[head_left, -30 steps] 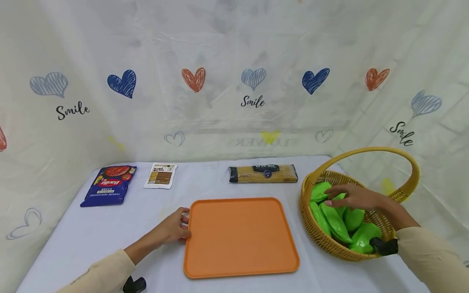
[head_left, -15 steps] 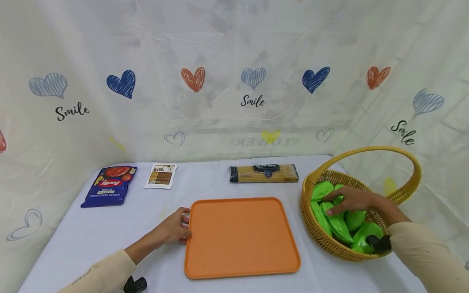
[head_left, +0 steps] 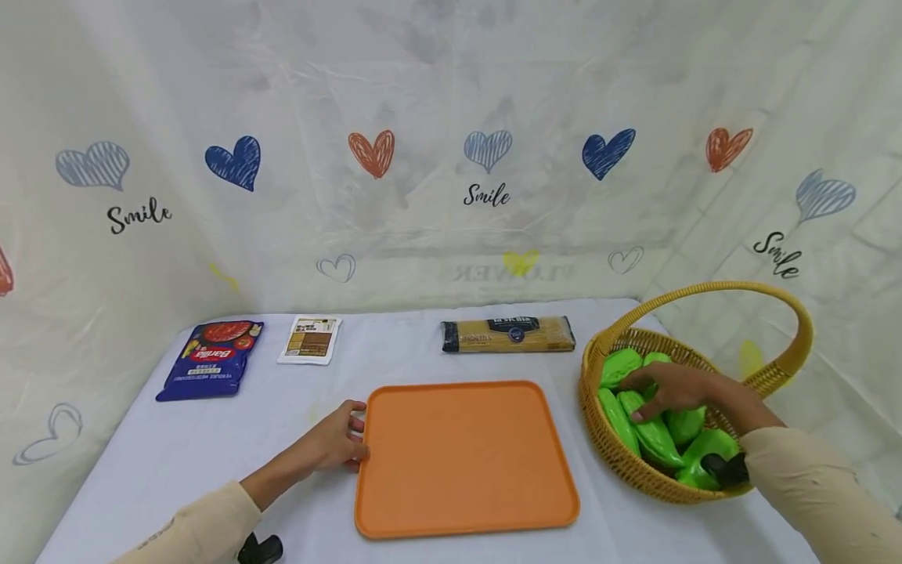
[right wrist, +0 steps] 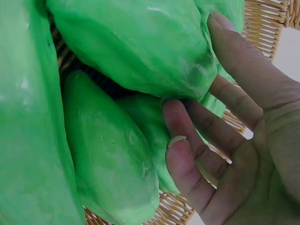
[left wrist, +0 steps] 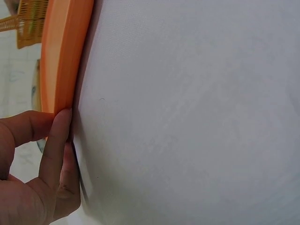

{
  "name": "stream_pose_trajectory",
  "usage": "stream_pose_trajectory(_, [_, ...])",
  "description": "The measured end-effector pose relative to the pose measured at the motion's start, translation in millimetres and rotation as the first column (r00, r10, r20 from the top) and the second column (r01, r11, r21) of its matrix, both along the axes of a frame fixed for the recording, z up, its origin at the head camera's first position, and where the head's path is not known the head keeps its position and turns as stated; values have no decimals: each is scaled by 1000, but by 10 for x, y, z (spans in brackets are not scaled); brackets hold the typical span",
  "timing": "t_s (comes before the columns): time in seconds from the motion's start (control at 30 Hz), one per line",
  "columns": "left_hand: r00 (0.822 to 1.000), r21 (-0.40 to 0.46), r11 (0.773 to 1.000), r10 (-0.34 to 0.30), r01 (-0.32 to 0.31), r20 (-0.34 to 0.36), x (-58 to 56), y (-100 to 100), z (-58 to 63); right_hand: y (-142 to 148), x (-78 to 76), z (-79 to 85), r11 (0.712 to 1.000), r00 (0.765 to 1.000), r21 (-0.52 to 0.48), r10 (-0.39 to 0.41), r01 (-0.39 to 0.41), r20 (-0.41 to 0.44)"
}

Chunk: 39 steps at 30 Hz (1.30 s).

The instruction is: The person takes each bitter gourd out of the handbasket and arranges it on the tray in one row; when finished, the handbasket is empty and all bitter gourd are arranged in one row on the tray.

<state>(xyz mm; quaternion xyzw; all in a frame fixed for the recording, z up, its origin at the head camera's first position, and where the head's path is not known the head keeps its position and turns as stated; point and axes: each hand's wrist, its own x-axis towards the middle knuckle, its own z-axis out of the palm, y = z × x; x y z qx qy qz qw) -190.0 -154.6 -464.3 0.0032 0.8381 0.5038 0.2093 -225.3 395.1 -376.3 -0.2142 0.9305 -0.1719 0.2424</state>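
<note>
My left hand (head_left: 337, 439) holds the left edge of an orange tray (head_left: 465, 462) lying on the table. In the left wrist view, thumb and fingers (left wrist: 61, 136) close on the tray's rim. At the right, a tan wicker basket (head_left: 599, 423) with a tall arched handle holds several glossy, bright green, vegetable-like pieces, long and rounded. My right hand (head_left: 680, 388) is down inside it. In the right wrist view, thumb and fingers curl round the end of one green piece (right wrist: 136, 47), fingertips partly tucked underneath. Another green piece (right wrist: 110, 150) lies just below.
Along the back of the white table lie a blue Barilla pouch (head_left: 211, 360), a small white and brown packet (head_left: 310, 341) and a pack of spaghetti (head_left: 509, 334). A white curtain (head_left: 423, 227) printed with hearts hangs behind. The basket handle (head_left: 796, 329) arches behind my right forearm.
My right hand has lowered into the basket, and its thumb and fingers have closed in on a green piece. The left hand has stayed at the tray's edge.
</note>
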Motion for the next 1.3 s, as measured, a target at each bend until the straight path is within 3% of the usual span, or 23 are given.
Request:
stream_pose_trajectory(0.53, [1000,3,1000,1,-1,3,-1,-4,8,-11,26,-20,1000,1000,-11,-26,26,-15])
stream_pose_trajectory(1.3, [1000,-33,999,-5,5,0,-37,-20,-48,-26,147,54,999,988,-47,8,-15,-151])
